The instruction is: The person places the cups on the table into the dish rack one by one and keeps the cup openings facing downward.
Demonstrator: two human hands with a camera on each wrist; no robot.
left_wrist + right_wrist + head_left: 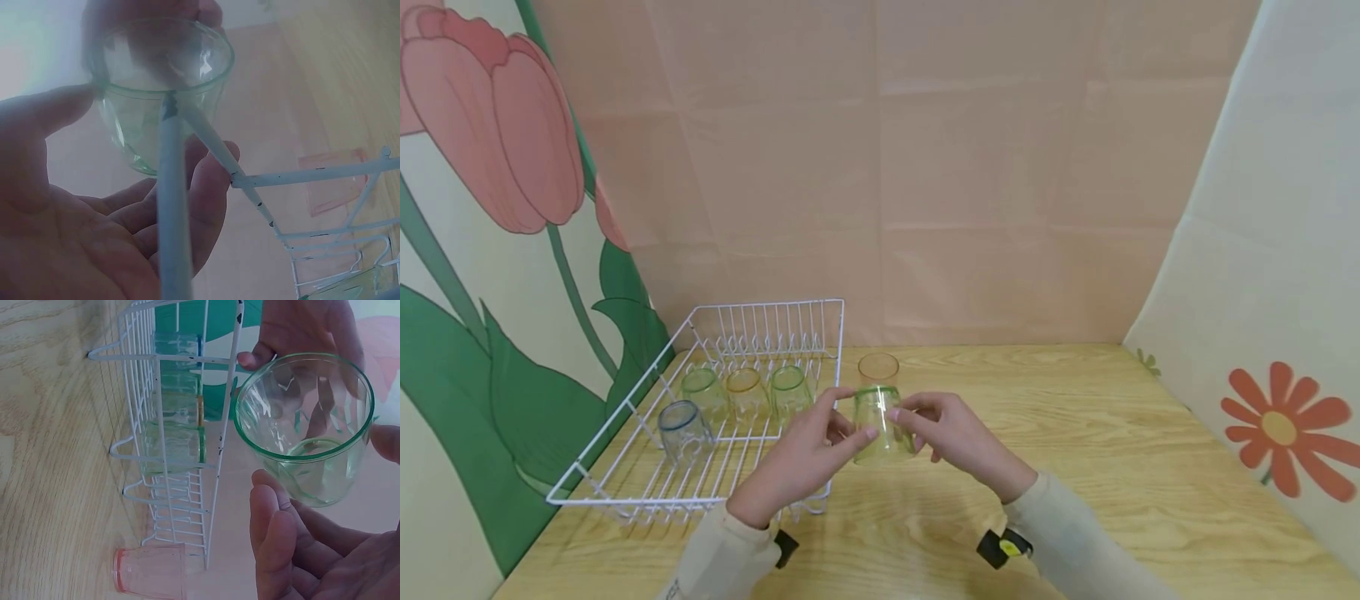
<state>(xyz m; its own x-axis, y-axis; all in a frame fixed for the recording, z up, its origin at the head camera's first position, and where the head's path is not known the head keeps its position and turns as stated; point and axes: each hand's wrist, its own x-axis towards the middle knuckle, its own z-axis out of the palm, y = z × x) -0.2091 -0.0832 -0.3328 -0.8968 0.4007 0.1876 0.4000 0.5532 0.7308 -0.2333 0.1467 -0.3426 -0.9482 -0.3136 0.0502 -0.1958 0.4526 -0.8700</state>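
Note:
A clear green-tinted glass (882,448) is held up between both hands, above the table and just right of the rack. My left hand (805,462) grips its left side with thumb and fingers. From the right, my right hand (958,437) holds it with the thumb on the near side and the fingers curled behind. In the right wrist view the open green rim of the glass (312,478) faces the camera, and nothing shows inside. A pinkish-orange glass (878,364) stands on the table behind the held one, partly hidden by it.
A white wire dish rack (647,502) stands on the left of the wooden table (1060,467). Inside it are a blue glass (685,437), an orange glass (748,400), and two green glasses (703,392). A pink cloth backdrop (970,208) hangs behind.

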